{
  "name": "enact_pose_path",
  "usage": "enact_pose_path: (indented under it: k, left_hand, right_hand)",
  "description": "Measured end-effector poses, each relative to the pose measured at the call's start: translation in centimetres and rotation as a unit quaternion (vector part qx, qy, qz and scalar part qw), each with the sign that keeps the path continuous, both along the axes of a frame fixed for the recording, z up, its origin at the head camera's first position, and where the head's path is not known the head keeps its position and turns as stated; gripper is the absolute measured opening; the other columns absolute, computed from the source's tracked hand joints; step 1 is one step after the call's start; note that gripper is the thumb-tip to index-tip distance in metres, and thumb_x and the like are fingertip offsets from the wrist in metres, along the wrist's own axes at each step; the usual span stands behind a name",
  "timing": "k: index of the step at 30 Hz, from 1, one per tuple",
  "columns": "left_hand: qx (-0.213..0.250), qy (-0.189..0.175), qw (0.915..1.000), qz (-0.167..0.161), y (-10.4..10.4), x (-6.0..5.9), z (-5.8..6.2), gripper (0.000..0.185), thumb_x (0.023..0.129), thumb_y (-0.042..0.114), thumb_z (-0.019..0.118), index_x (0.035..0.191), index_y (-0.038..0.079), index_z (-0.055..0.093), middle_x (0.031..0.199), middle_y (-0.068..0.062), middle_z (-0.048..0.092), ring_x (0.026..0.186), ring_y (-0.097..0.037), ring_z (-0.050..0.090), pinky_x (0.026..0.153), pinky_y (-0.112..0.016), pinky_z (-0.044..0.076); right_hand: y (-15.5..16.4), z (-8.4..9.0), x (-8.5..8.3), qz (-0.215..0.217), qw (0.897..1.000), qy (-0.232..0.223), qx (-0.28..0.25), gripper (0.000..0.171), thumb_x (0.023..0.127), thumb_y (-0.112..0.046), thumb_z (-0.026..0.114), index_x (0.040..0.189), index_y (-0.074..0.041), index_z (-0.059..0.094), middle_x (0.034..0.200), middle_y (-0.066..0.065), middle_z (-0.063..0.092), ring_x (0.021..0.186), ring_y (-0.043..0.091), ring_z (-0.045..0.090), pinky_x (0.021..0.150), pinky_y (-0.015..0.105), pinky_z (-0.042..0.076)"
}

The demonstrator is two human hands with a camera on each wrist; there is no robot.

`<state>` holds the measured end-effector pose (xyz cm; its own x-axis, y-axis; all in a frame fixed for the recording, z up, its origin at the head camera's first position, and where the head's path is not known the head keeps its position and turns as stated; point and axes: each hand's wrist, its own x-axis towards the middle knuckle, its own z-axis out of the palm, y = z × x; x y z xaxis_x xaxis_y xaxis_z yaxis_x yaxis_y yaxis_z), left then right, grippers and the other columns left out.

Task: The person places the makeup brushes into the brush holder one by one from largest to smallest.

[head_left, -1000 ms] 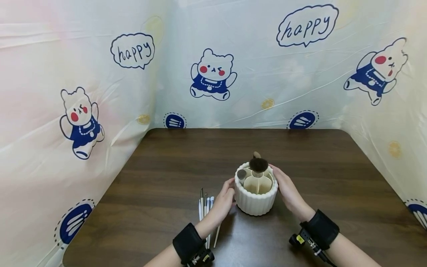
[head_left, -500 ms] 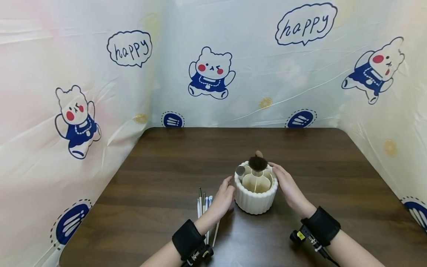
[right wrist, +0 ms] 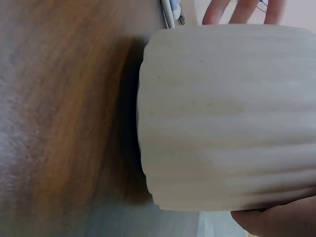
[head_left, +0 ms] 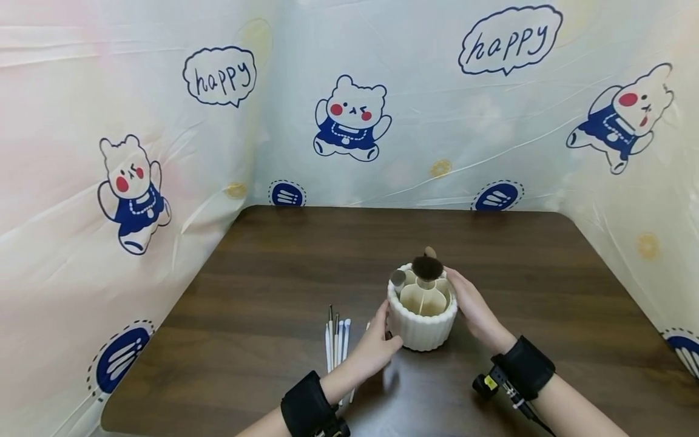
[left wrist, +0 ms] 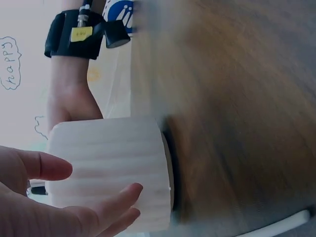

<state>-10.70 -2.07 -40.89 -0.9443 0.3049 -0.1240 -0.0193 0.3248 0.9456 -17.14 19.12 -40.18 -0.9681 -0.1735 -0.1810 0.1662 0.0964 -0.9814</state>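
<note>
A cream ribbed round holder [head_left: 422,321] stands on the dark wooden table [head_left: 306,261]. A fluffy dark brush [head_left: 427,267] and a small grey brush [head_left: 398,278] stick up from its compartments. My right hand [head_left: 466,297] cups its right wall, fingers curved round it up to the rim. With its fingers straight, my left hand [head_left: 382,346] touches the holder's lower left side. In the left wrist view the holder [left wrist: 108,173] lies against my left fingers [left wrist: 118,197], with the right hand [left wrist: 71,106] behind it. The right wrist view shows the holder's wall [right wrist: 227,118] up close.
Several thin brushes [head_left: 335,337] lie side by side on the table left of the holder, partly under my left forearm. Printed plastic sheeting [head_left: 349,121] walls the table at the back and both sides.
My left hand has slid down and toward me along the holder's left side. The holder has shifted slightly, and the right hand has stayed on it.
</note>
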Motion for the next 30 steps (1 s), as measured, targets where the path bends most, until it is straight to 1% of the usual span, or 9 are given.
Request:
enact_pose_path:
  k: [5,7,11,14,17,20,23,26,30]
  left_hand:
    - [-0.009,-0.001,0.9999,0.012,-0.3,-1.1,-0.5,0.085,0.081,0.008,0.053,0.151,-0.003,0.006,0.153,-0.032,0.019,0.135,-0.047,0.034,0.106,-0.057,0.035]
    - [-0.013,-0.001,0.9998,0.016,-0.4,-1.5,-0.6,0.085,0.081,0.008,0.053,0.152,-0.002,0.006,0.153,-0.031,0.019,0.135,-0.045,0.034,0.106,-0.057,0.035]
    - [-0.015,-0.001,0.9997,0.019,-0.5,-2.0,-0.5,0.084,0.082,0.009,0.053,0.152,0.000,0.006,0.153,-0.031,0.019,0.135,-0.044,0.034,0.107,-0.056,0.034]
    - [-0.005,-0.006,0.9998,0.018,-0.3,-1.8,-0.3,0.085,0.083,0.008,0.052,0.151,-0.002,0.004,0.154,-0.033,0.014,0.136,-0.047,0.032,0.109,-0.056,0.033]
    - [0.008,-0.021,0.9997,0.011,0.0,-1.2,-0.2,0.087,0.083,0.007,0.053,0.151,-0.004,0.000,0.153,-0.035,0.010,0.137,-0.049,0.030,0.109,-0.056,0.033]
    - [0.023,-0.029,0.9993,-0.003,0.3,-0.4,-0.2,0.090,0.081,0.005,0.053,0.150,-0.005,-0.005,0.153,-0.035,0.006,0.138,-0.050,0.027,0.109,-0.055,0.033]
    - [0.020,-0.027,0.9994,-0.010,0.6,-0.1,-0.3,0.093,0.079,0.005,0.052,0.150,-0.004,-0.008,0.154,-0.035,0.004,0.140,-0.048,0.023,0.110,-0.055,0.031]
    - [0.008,-0.023,0.9997,-0.004,0.6,-0.2,-0.3,0.094,0.079,0.007,0.053,0.150,-0.003,-0.007,0.155,-0.033,0.005,0.143,-0.045,0.018,0.112,-0.057,0.025]
    - [-0.003,-0.025,0.9997,0.005,0.4,-0.7,-0.3,0.093,0.081,0.008,0.054,0.152,0.001,-0.006,0.156,-0.031,0.004,0.144,-0.044,0.012,0.112,-0.061,0.022]
  right_hand:
    - [-0.2,-0.1,0.8,0.004,1.000,-0.006,-0.003,0.052,0.106,-0.028,0.019,0.151,-0.002,0.017,0.158,0.017,0.018,0.145,0.026,0.019,0.112,0.031,0.026]
    - [-0.3,-0.1,1.1,0.001,1.000,-0.004,-0.006,0.051,0.106,-0.026,0.020,0.151,-0.002,0.016,0.158,0.018,0.018,0.145,0.026,0.019,0.113,0.033,0.025]
    - [-0.4,0.0,1.2,-0.007,1.000,0.001,-0.014,0.051,0.106,-0.024,0.021,0.151,0.000,0.016,0.157,0.020,0.018,0.145,0.028,0.019,0.117,0.043,0.019]
    - [-0.1,0.0,0.8,-0.013,1.000,0.005,-0.012,0.052,0.106,-0.026,0.021,0.151,0.000,0.016,0.157,0.020,0.019,0.144,0.028,0.020,0.117,0.042,0.019]
    - [0.1,0.0,0.2,-0.019,1.000,0.004,-0.005,0.054,0.106,-0.030,0.020,0.152,-0.003,0.014,0.158,0.019,0.018,0.143,0.027,0.022,0.114,0.040,0.022]
    - [0.3,0.0,-0.2,-0.011,1.000,0.004,0.003,0.055,0.106,-0.034,0.018,0.153,-0.006,0.012,0.159,0.018,0.016,0.144,0.028,0.021,0.113,0.040,0.024]
    - [0.4,-0.2,-0.3,0.007,1.000,0.006,0.014,0.057,0.106,-0.037,0.017,0.153,-0.007,0.013,0.160,0.016,0.014,0.145,0.029,0.019,0.113,0.040,0.026]
    - [0.2,-0.3,-0.2,0.017,1.000,0.014,0.017,0.056,0.106,-0.036,0.018,0.152,-0.005,0.017,0.160,0.015,0.015,0.145,0.028,0.019,0.113,0.040,0.026]
    - [-0.1,-0.3,0.1,0.008,1.000,0.020,0.016,0.053,0.106,-0.030,0.020,0.151,-0.003,0.019,0.159,0.016,0.018,0.145,0.027,0.019,0.115,0.040,0.023]
